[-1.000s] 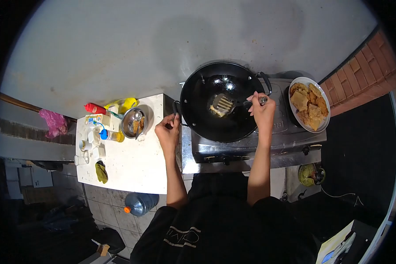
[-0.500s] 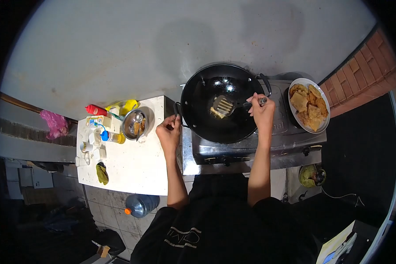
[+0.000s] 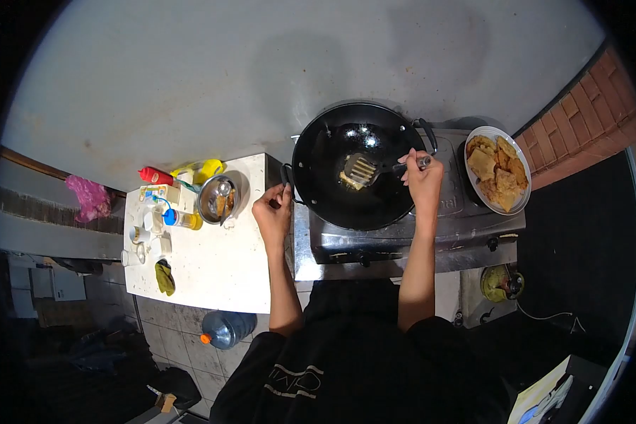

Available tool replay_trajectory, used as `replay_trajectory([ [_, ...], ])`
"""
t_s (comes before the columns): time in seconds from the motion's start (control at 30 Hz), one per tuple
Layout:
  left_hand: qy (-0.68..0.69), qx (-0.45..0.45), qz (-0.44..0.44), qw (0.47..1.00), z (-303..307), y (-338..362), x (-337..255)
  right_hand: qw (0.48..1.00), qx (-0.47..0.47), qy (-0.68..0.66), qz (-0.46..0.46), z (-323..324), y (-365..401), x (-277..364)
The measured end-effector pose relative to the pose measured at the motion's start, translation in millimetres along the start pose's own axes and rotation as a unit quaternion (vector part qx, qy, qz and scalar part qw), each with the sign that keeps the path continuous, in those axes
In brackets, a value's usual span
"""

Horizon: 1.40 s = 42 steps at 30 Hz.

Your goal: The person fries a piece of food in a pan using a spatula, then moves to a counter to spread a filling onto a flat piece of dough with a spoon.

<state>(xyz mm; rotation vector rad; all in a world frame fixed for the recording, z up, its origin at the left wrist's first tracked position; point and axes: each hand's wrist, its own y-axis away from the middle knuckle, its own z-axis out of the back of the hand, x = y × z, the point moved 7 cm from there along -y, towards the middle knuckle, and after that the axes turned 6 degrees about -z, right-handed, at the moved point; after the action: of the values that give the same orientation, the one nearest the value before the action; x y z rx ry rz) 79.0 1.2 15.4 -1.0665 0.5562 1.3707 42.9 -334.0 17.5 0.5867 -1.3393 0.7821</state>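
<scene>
The right hand (image 3: pixel 425 184) gripped a slotted spatula (image 3: pixel 361 169) against frying food (image 3: pixel 348 181) at the wok's (image 3: pixel 332 205) centre; the left hand (image 3: pixel 272 213) pinched its nine-o'clock handle (image 3: pixel 287 174), seemingly steadying it. Fritters (image 3: pixel 505 184) lay plated at three o'clock, handily near.

I have one wok (image 3: pixel 321 159), black, round and deep, glossy inside, with a loop handle at each side; it sits open side up on the stove (image 3: pixel 442 246). Item two on my feed: one slotted spatula (image 3: pixel 362 170), metal-coloured blade, dark shaft, laid slantwise with its blade low in the wok. Item three: one small pale-yellow food piece (image 3: pixel 349 182), at the wok's bottom, partly hidden by the blade.
</scene>
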Motion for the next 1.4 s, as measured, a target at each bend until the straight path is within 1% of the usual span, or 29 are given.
replay_trajectory([
  [0.1,0.005,-0.002,-0.004,1.000,-0.3,-0.5,1.1,1.000,0.001,0.001,0.001,0.1,-1.7,-1.8],
  [0.17,-0.002,-0.006,-0.021,1.000,0.2,-0.7,-1.3,1.000,0.002,0.005,0.003,-0.3,-1.8,-1.5],
  [0.23,-0.002,-0.007,-0.021,1.000,0.6,-0.5,-2.6,1.000,-0.003,-0.013,-0.001,-0.2,-1.7,-1.5],
  [0.4,-0.005,-0.006,-0.018,1.000,1.2,-0.7,-4.9,1.000,0.002,-0.006,-0.001,-0.3,-2.0,-0.9],
  [0.47,0.026,0.001,0.000,1.000,0.9,0.2,-8.9,1.000,0.000,-0.006,-0.001,0.1,-1.9,-0.9],
  [0.67,0.004,0.003,-0.010,1.000,0.2,-0.6,-2.6,1.000,0.011,-0.017,-0.007,-1.2,-0.3,3.3],
  [0.77,0.006,0.000,-0.006,1.000,0.0,-1.1,2.4,1.000,-0.003,-0.017,0.008,1.4,0.9,9.0],
  [0.83,0.005,0.000,-0.008,1.000,0.3,-0.9,2.2,0.998,-0.028,-0.018,0.047,8.0,1.2,16.3],
  [0.97,0.003,-0.004,-0.011,1.000,0.7,-0.7,1.2,0.998,-0.048,-0.023,0.027,24.3,2.7,30.1],
  [1.07,-0.010,-0.005,-0.013,1.000,0.7,-1.4,0.4,0.999,-0.043,0.010,0.018,28.3,3.8,34.9],
  [1.13,-0.002,0.001,-0.005,1.000,1.1,-1.2,-4.8,0.999,-0.011,0.048,0.021,25.1,4.3,37.1],
  [1.27,0.007,0.003,-0.001,1.000,0.1,-1.2,-2.2,0.999,0.008,0.032,0.013,16.8,2.3,24.9],
  [1.33,0.012,0.001,-0.002,1.000,0.1,-0.5,-3.0,0.999,0.019,-0.011,0.035,10.6,1.1,22.5],
  [1.4,0.016,-0.001,-0.003,1.000,0.5,0.1,-3.1,0.999,0.029,-0.007,0.032,6.9,1.1,20.8],
])
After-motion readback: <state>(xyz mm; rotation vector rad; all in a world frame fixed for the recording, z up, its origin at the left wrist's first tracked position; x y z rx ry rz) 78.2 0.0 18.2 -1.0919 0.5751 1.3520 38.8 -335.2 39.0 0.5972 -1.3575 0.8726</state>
